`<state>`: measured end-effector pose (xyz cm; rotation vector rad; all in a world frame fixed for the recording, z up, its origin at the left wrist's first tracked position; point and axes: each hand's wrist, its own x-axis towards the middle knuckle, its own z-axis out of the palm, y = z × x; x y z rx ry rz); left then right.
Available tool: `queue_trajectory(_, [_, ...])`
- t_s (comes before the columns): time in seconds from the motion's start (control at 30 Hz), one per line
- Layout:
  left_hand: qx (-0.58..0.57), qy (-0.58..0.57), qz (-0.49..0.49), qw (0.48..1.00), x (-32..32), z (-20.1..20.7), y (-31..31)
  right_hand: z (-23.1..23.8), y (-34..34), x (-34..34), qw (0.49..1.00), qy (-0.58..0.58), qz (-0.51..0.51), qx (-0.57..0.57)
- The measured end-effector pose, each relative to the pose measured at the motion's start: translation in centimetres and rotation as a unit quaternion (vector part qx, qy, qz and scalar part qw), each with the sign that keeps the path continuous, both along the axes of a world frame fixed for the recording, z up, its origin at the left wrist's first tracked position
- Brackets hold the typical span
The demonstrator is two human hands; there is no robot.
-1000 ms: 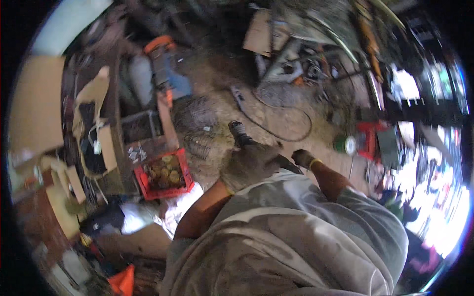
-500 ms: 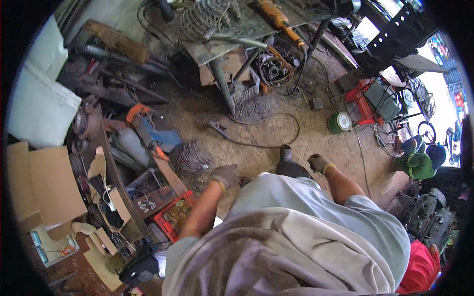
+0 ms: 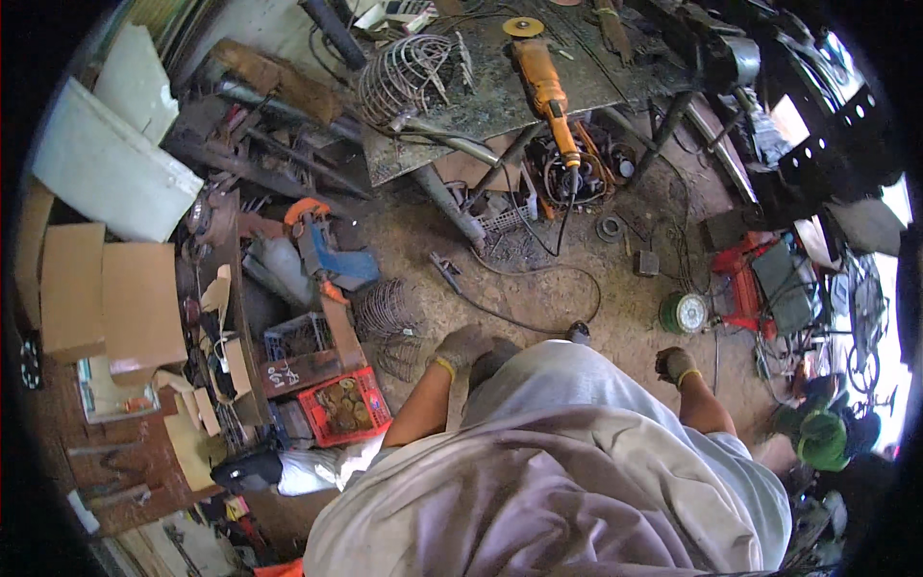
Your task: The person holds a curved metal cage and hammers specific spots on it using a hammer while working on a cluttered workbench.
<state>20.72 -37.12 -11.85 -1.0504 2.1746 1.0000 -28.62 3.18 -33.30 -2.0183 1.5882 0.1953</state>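
Note:
My left hand (image 3: 463,346), in a grey work glove with a yellowish cuff, hangs beside my thigh. Its fingers stretch out loosely, and I see nothing in them. Out to the right is my right hand (image 3: 676,363), gloved alike, its fingers loosely bent and apart with no object visible. Neither hand touches a tool. Nearest my left hand lies a coil of wire (image 3: 386,310) on the floor. A green-rimmed spool (image 3: 684,313) stands just beyond my right hand. Ahead on the metal workbench (image 3: 500,91) rests an orange angle grinder (image 3: 541,82) with a disc, beside wire rings (image 3: 409,77).
A dark cable (image 3: 524,325) loops over the floor ahead. At left are a red crate (image 3: 344,406), a blue-and-orange machine (image 3: 332,255) and cardboard boxes (image 3: 139,303). A red stand (image 3: 740,284) is at right. Someone in green (image 3: 822,438) crouches at far right.
My view has shifted forward, so the workbench and grinder show more fully. Both hands have swung a little at my sides. Nothing was picked up.

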Motion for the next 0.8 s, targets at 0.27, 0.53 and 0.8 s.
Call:
queue_trajectory(0.27, [-0.109, 0.226, 0.215, 0.944, -3.1, 10.1, -7.4, 15.0, -23.1, 1.7, 0.675, -0.358, -0.639, -0.091])
queue_trajectory(0.53, [-0.368, 0.415, 0.202, 0.807, -5.9, 19.1, -20.2, 41.9, -40.8, 14.5, 0.831, -0.347, -0.351, -0.256])
queue_trajectory(0.8, [-0.257, 0.446, 0.357, 0.780, -2.7, 17.7, -34.3, 43.6, -54.0, 18.4, 0.891, -0.269, -0.293, -0.220])
